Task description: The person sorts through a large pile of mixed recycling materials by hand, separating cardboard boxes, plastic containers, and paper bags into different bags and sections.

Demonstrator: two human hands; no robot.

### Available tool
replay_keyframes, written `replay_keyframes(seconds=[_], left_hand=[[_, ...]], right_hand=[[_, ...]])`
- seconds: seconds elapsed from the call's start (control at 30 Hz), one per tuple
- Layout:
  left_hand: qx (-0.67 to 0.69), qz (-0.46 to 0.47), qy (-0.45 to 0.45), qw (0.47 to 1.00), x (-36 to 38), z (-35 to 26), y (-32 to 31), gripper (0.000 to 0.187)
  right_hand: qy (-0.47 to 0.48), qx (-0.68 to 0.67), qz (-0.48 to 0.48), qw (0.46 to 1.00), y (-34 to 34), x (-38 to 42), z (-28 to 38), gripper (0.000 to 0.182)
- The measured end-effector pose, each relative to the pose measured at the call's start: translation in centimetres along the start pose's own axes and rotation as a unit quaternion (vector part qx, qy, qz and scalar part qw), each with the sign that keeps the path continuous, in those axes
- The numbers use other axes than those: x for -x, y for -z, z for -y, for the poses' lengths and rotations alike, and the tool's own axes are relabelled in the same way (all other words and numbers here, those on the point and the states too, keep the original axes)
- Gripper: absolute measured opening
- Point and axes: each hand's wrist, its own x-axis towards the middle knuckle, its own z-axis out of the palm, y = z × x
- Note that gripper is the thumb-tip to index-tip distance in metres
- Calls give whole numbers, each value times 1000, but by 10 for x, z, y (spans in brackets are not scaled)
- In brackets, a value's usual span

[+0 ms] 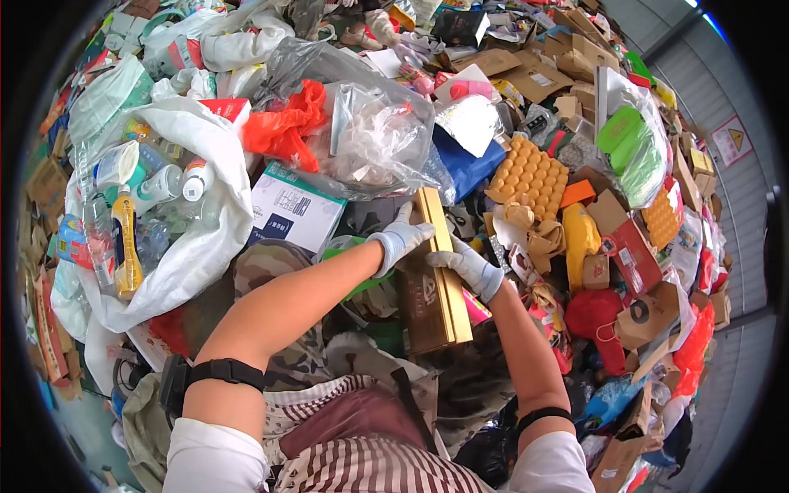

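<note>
A long box with gold sides and a brown face point(427, 304) stands tilted in front of my body, between my two gloved hands. My left hand point(403, 238) grips its upper left edge, fingers bent over the brown side. On the right, my right hand point(471, 267) holds the gold side, with its fingertips against the edge. A white and teal printed box point(296, 205) lies just left of my left hand. Behind the gold box sits a blue bag point(464, 160).
A white sack point(234, 197) of bottles lies open at the left. Clear plastic bags point(378, 123) with a red bag point(292, 123) lie ahead. Brown egg trays point(526, 181), cardboard, and a red cap-like item point(593, 324) are piled at the right, beside a grey wall point(740, 214).
</note>
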Motion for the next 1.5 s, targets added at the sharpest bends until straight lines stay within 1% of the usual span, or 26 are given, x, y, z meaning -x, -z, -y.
replay_keyframes(seconds=[0.17, 0.27, 0.33, 0.37, 0.4, 0.47, 0.5, 0.53, 0.57, 0.63, 0.67, 0.7, 0.73, 0.8, 0.83, 0.9, 0.93, 1.0, 1.03, 1.07, 1.1, 1.13, 1.2, 1.37, 1.43, 1.5], left_hand=[[-22, 28, 9, 999, 19, -15, 6, 79], [-34, 15, -23, 999, 29, -14, 7, 82], [-77, 18, 93, 993, 61, -45, 13, 85], [-400, -110, 5, 910, 64, -12, 19, 89], [-466, -135, -51, 873, 58, 59, 33, 85], [-398, -152, -34, 904, 56, 79, 42, 75], [-264, -132, 38, 955, 73, 30, 39, 70], [-126, -137, 34, 982, 92, -18, 31, 59], [-36, -146, -123, 981, 70, 1, 36, 57], [-46, -190, -177, 965, 62, -5, 35, 57], [-52, -219, -196, 954, 65, -12, 32, 57], [-10, -237, -161, 958, 64, -4, 32, 59], [-51, -275, -153, 948, 77, 0, 27, 58], [-265, -336, -177, 886, 122, -11, 21, 57], [-427, -350, -202, 809, 147, -22, 19, 56], [-305, -386, -295, 819, 149, 0, 25, 53], [4, -256, -274, 927, 148, -1, 20, 56], [338, -9, -166, 926, 152, -6, 7, 55], [360, 68, -115, 923, 159, -14, 3, 52], [195, 5, -147, 970, 185, -48, -11, 32], [126, -37, -166, 977, 178, -36, -18, 50], [-36, -74, -38, 996, 181, -34, -15, 54], [143, -68, -193, 968, 186, -8, -27, 53], [296, 15, -21, 955, 203, -3, -34, 52], [354, 71, 69, 930, 212, -12, -16, 51], [286, 76, 153, 943, 224, -29, 12, 56]], right_hand=[[2, -32, 17, 999, 6, -2, 2, 62], [-9, 106, -6, 994, 3, -3, 4, 52], [-7, 109, -38, 993, 2, 1, 8, 56], [-6, 114, -72, 991, 1, 3, 9, 59], [57, 149, -148, 976, 7, -2, -5, 68], [93, 125, -132, 979, 6, 1, -9, 76], [131, 138, -127, 973, 3, 0, -19, 77], [70, 210, -112, 969, -4, 12, -7, 80], [88, 247, -115, 958, -16, 27, 8, 81], [136, 286, -115, 941, -23, 35, 9, 80], [228, 274, -128, 925, -17, 31, -1, 79], [232, 233, -116, 937, -9, 32, 6, 75], [137, 142, -113, 974, 4, 29, 9, 72], [208, -16, -107, 972, 38, 27, 11, 68], [172, -80, -133, 973, 46, 45, 27, 67], [232, -119, -117, 958, 67, 66, 36, 65], [243, -155, -94, 953, 75, 71, 36, 64], [270, -207, -74, 937, 76, 77, 29, 63], [307, -194, -100, 926, 82, 71, 14, 62], [324, -167, -128, 922, 92, 67, -4, 62], [311, -154, -138, 928, 93, 62, -8, 59], [290, -146, -132, 937, 89, 63, -7, 56], [247, -132, -119, 953, 80, 63, 3, 51], [172, -113, -141, 968, 44, 90, 20, 37], [37, -45, -108, 992, 82, 52, -9, 39], [20, -46, -78, 996, 101, 34, -26, 42]])
